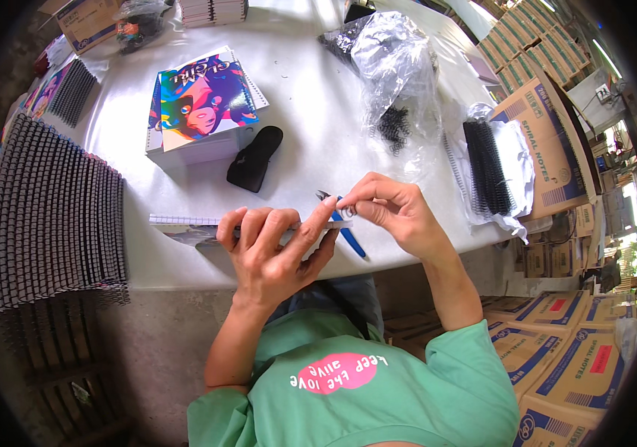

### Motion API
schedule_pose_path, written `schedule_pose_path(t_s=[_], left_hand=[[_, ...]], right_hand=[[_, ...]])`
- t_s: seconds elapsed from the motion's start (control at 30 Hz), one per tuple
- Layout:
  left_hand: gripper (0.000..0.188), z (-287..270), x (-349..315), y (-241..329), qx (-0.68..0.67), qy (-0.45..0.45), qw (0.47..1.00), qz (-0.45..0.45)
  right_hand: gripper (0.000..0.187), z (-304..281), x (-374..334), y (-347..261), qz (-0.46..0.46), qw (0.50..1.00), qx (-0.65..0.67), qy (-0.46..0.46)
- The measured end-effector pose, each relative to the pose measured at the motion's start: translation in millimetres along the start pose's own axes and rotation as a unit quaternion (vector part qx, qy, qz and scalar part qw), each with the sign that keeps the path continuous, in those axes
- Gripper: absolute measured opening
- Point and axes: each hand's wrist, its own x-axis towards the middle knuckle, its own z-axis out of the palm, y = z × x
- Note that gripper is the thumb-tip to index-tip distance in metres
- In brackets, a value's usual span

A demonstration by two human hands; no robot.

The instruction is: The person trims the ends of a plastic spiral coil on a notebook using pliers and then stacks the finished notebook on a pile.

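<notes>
My left hand (266, 249) is closed over a thin notebook or stack of sheets (184, 220), held edge-on near the table's front edge. At the right end of that stack, my right hand (396, 212) pinches a small curl of spiral wire (347, 211) between thumb and fingers. Just below the fingertips lies a pair of pliers (353, 243) with blue handles, its dark jaws partly behind the hands. Beyond the left hand rests a black flat object (255, 160), rounded at one end, beside a pile of colourful-covered notebooks (206, 104).
Tall stacks of spiral-bound notebooks (57, 216) fill the left side. Black coils (488, 167) lie on white wrapping at right, by an open carton (549, 141). A clear plastic bag (400, 67) with coils sits at the back. Closed cartons (572, 365) stand lower right.
</notes>
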Motion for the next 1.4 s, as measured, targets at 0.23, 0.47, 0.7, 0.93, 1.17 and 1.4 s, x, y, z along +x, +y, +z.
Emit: schedule_pose_path(t_s=[0.23, 0.47, 0.7, 0.93, 1.17, 1.4], left_hand=[[0.042, 0, 1, 2, -0.003, 0.007, 1.0, -0.003], [0.057, -12, 8, -1, 0.088, -0.051, 0.993, -0.059], [0.044, -19, -12, -26, 0.064, -0.052, 0.996, 0.028], [0.042, -19, -15, -19, 0.056, -0.03, 0.998, -0.008], [0.036, -23, -10, -25, 0.006, -0.05, 0.998, -0.027], [0.036, -33, -23, -31, -0.014, -0.035, 0.999, 0.012]], right_hand=[[0.015, -7, -4, -8, -0.058, 0.994, -0.084, -0.041], [0.023, -2, -16, -24, -0.112, 0.939, -0.321, -0.051], [0.035, 5, -20, -14, -0.108, 0.926, -0.358, -0.042], [0.029, 27, -19, -23, -0.131, 0.958, -0.238, 0.094], [0.022, -17, 33, -52, 0.218, 0.918, -0.165, -0.289], [0.046, 34, 142, 39, -0.206, 0.773, -0.561, -0.21]])
